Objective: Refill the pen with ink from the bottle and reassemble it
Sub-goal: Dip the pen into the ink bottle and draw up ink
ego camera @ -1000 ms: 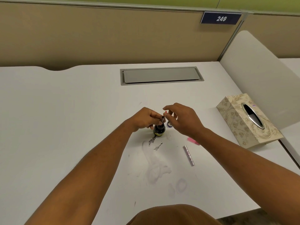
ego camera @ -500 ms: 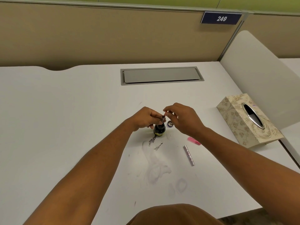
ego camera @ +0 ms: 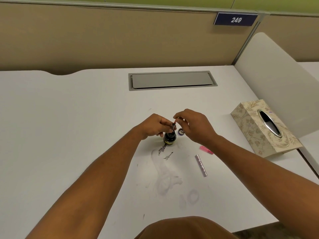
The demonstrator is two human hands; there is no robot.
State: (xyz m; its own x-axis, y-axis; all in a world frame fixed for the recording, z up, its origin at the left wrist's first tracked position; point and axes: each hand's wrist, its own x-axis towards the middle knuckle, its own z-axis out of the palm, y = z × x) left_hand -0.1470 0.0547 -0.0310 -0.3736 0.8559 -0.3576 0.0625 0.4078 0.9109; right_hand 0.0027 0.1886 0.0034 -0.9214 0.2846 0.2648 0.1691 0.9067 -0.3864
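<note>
A small dark ink bottle (ego camera: 170,138) stands open on the white desk (ego camera: 69,135). The pen's thin inner part (ego camera: 173,125) stands tilted with its lower end in the bottle's mouth. My left hand (ego camera: 155,125) holds this part low down, just above the bottle. My right hand (ego camera: 191,125) pinches its pink upper end between thumb and forefinger. The bottle's cap (ego camera: 180,131) lies just right of the bottle. A silver pen barrel (ego camera: 201,165) and a pink pen piece (ego camera: 206,150) lie on the desk to the right.
A patterned tissue box (ego camera: 264,126) sits at the right edge of the desk. A grey cable hatch (ego camera: 172,80) is set into the desk behind. Ink smudges (ego camera: 165,152) and wiped stains mark the surface in front of the bottle. A partition wall rises at the back.
My right hand's fingers have closed in on the upper end of the pen part. The left hand and the bottle have stayed where they were.
</note>
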